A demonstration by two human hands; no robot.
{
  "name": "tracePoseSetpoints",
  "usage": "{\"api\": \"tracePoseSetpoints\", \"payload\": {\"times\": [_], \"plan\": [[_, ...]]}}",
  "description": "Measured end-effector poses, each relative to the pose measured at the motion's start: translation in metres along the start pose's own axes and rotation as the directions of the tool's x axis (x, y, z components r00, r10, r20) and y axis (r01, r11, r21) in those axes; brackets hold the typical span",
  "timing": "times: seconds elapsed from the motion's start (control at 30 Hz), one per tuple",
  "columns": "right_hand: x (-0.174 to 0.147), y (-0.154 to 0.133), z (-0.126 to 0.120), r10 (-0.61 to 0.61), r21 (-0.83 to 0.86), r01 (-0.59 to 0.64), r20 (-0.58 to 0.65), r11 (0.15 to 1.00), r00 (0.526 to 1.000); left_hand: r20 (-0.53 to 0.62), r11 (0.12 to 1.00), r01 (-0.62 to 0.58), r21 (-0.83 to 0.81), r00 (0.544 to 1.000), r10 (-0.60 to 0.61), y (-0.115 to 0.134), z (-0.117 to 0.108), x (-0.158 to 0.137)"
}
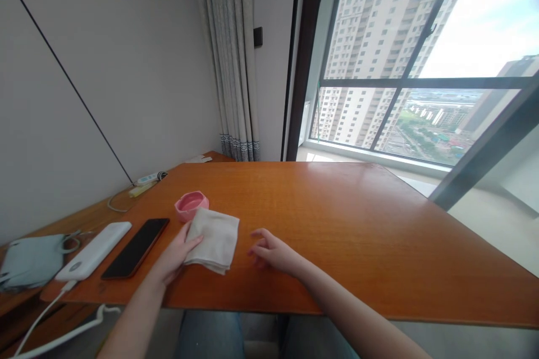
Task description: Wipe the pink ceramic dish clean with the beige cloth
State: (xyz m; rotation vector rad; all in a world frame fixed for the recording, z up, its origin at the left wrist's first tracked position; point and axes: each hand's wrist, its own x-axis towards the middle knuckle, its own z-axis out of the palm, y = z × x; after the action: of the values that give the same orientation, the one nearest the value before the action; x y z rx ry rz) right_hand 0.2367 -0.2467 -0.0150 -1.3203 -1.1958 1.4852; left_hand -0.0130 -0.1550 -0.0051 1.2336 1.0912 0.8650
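A folded off-white cloth (215, 238) is held at its left edge by my left hand (182, 251), thumb on top and the other fingers beneath. The cloth's upper left corner overlaps the view of a pink faceted bowl (185, 214) just behind it. To the right of the cloth, apart from it, my right hand (269, 249) hovers over or rests on the wooden table (337, 224); which of these I cannot tell. Its fingers are loosely bent and apart, with nothing in them.
Left of my left hand lie a black phone (137, 248), a white power bank (95, 251) with a cable, and a pale grey pouch (33, 261). A power strip (148, 178) sits by the wall. Beyond the table are a curtain (236, 56) and a window.
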Motion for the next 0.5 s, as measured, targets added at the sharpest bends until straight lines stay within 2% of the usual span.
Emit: {"api": "tracePoseSetpoints", "payload": {"times": [0.1, 0.17, 0.23, 0.33, 0.43, 0.5], "plan": [[-0.002, 0.007, -0.01, -0.037, -0.014, 0.037, -0.037, 0.999, 0.999, -0.058, 0.963, 0.064, 0.261, 0.997, -0.051, 0.0, -0.046, 0.005], [-0.004, 0.009, -0.017, -0.051, -0.007, 0.05, -0.052, 0.999, 0.997, -0.136, 0.89, 0.054, 0.453, 0.991, 0.009, -0.006, -0.07, 0.011], [-0.005, 0.01, -0.023, -0.067, -0.01, 0.067, -0.077, 0.998, 0.995, -0.188, 0.763, 0.025, 0.646, 0.974, 0.128, -0.016, -0.085, 0.018], [-0.006, 0.007, -0.031, -0.098, -0.025, 0.096, -0.099, 0.995, 0.99, -0.222, 0.544, 0.051, 0.837, 0.941, 0.255, -0.03, -0.094, 0.028], [-0.007, 0.003, -0.038, -0.123, -0.032, 0.121, -0.112, 0.992, 0.986, -0.251, 0.355, 0.147, 0.923, 0.931, 0.266, -0.035, -0.093, 0.029], [-0.009, 0.004, -0.041, -0.127, -0.034, 0.124, -0.118, 0.992, 0.985, -0.259, 0.269, 0.189, 0.944, 0.931, 0.256, -0.033, -0.091, 0.026]]}}
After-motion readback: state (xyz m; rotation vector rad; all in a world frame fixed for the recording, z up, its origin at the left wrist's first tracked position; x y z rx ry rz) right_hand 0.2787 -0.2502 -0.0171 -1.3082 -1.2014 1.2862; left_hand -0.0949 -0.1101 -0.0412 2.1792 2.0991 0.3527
